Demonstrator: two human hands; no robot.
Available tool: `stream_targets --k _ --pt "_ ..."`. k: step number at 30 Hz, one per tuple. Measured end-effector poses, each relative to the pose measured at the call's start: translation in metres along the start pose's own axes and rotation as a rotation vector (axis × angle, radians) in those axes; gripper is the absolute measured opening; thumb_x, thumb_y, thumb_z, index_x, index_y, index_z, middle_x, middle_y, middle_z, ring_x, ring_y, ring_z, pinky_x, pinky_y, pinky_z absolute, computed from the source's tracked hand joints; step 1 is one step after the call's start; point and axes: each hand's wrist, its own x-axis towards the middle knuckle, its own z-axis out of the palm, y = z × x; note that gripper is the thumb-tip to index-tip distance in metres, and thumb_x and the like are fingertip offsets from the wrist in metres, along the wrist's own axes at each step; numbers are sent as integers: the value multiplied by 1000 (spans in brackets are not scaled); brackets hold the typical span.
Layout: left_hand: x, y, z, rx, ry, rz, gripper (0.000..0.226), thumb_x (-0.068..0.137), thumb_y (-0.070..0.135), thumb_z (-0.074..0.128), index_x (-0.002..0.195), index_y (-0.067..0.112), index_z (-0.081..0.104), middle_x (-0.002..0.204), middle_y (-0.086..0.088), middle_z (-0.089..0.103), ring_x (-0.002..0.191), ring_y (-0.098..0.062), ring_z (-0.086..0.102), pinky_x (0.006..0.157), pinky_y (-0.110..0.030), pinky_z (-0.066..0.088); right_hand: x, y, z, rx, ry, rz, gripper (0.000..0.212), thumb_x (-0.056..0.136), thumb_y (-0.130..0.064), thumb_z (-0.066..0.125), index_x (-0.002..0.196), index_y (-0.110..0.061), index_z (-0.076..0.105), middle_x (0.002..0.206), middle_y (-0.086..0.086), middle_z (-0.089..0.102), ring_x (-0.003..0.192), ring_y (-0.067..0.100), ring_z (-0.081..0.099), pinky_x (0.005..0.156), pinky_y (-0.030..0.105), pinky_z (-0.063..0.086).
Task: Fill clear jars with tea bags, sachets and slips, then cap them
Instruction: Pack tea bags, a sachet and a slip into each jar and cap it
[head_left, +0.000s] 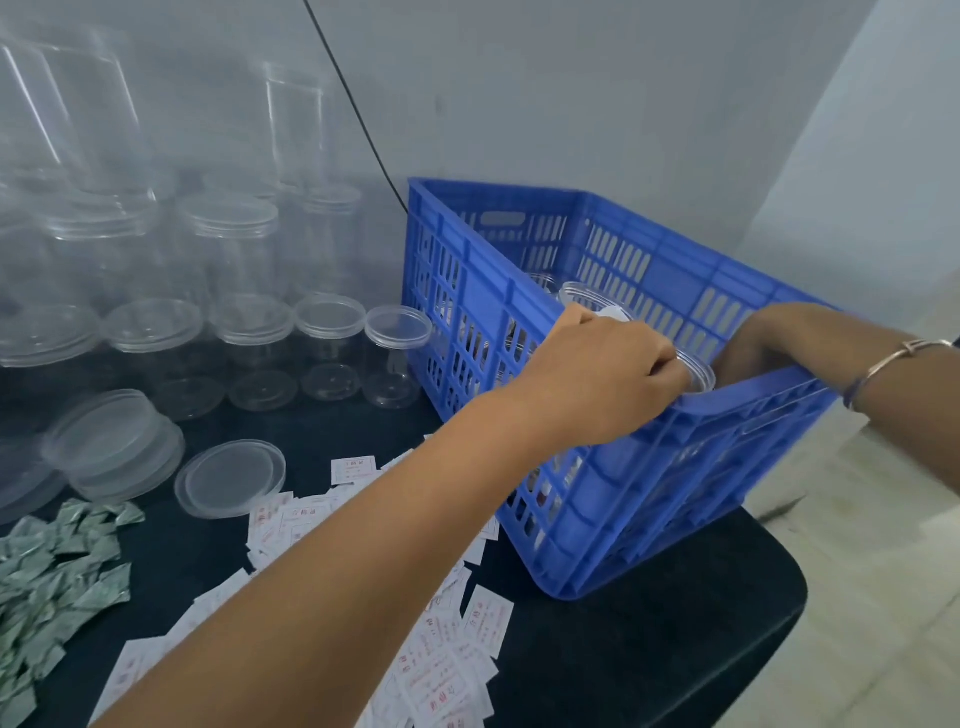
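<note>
My left hand (597, 374) reaches over the near rim of the blue crate (649, 467) and grips the top of a clear capped jar (698, 371) inside it. My right hand (769, 338) is in the crate beside that jar, its fingers hidden behind the rim. Another capped jar (592, 299) stands deeper in the crate. White slips with red print (447, 670) lie scattered on the black table. Green sachets (47, 577) are heaped at the left edge.
Rows of empty clear jars (228, 244) stand at the back left, some stacked. Loose clear lids (231, 478) and a lid stack (111, 447) lie in front of them. A black cable (358, 114) runs down the grey wall. The table (675, 649) ends at the right.
</note>
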Motion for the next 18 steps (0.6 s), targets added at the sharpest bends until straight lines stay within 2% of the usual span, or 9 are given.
stream_targets --k 2,5,7,10,12,14,16,18 --pt "-1 1 0 7 -5 -3 43 99 19 37 56 17 30 53 3 35 53 -15 31 96 -32 28 -3 -3 0 -13 -26 -26 26 105 -44 46 123 -26 52 136 -3 55 129 21 54 108 36 43" --pt "-5 5 -1 47 -22 -14 44 102 20 33 58 18 30 57 1 38 57 -17 37 101 -35 27 -10 -9 1 -15 -72 -56 20 107 -41 42 115 -27 52 127 -2 54 118 22 55 90 29 47" --pt "-9 8 -3 71 -45 -12 47 105 24 29 58 23 29 61 -1 43 62 -19 45 105 -36 25 -15 -10 2 4 -68 -45 29 107 -40 41 122 -21 57 125 1 57 112 22 57 84 28 48" --pt "-16 11 -7 0 -58 -7 49 106 36 28 60 24 39 64 4 46 68 -10 44 111 -32 15 -19 -8 2 -18 32 -5 47 107 -42 39 142 -12 48 139 5 54 127 22 53 91 28 43" --pt "-24 13 -10 -57 -70 -7 46 105 39 30 75 15 55 71 5 51 79 -11 47 112 -33 12 -20 -9 5 73 88 -22 48 107 -40 41 144 -11 47 149 8 48 137 23 48 102 33 43" --pt "-34 14 -13 -79 -62 34 40 104 38 33 94 12 62 82 5 55 91 -14 48 112 -35 19 -17 -9 7 128 248 -79 31 104 -32 49 128 -15 61 137 9 57 122 19 60 103 35 45" --pt "-46 12 -19 -98 -10 83 37 103 34 39 113 7 61 106 -4 61 107 -20 50 106 -37 30 -14 -6 4 228 519 -126 17 100 -18 56 110 -10 68 122 13 64 100 25 68 98 38 48" --pt "-58 8 -30 -151 61 100 37 102 29 44 123 1 58 122 -12 59 118 -26 49 102 -38 35 -16 -3 -7 423 811 -150 20 96 -7 60 113 -1 70 119 21 68 103 34 68 99 40 47"
